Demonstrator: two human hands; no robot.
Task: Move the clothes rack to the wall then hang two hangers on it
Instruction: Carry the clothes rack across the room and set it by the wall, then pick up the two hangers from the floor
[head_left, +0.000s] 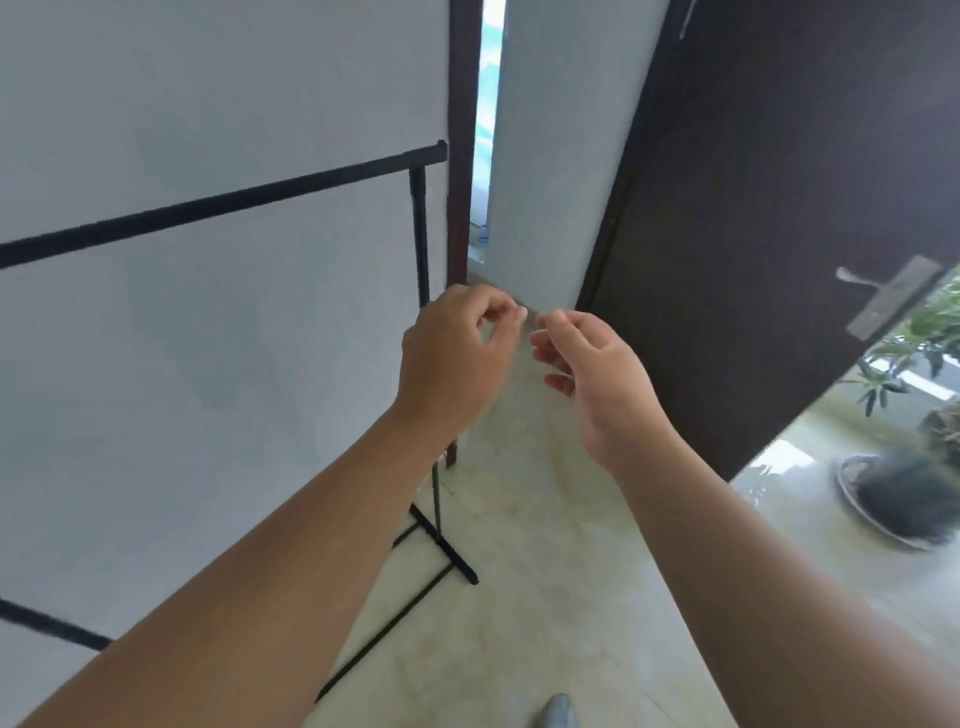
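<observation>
A black metal clothes rack (223, 200) stands close along the pale wall (208, 78) on the left; its top bar is bare and its foot (447, 551) rests on the floor. No hangers are in view. My left hand (457, 358) hovers just right of the rack's upright, fingers loosely curled, holding nothing. My right hand (592, 369) is beside it, fingers apart and empty. The two hands nearly touch at the fingertips, and neither touches the rack.
A dark brown door (769, 182) stands open on the right with a metal handle (883, 296). Potted plants (904, 488) sit beyond it. A narrow gap by the dark door frame (462, 156) shows daylight. Beige floor tiles (545, 571) stretch ahead; a shoe tip (558, 712) shows below.
</observation>
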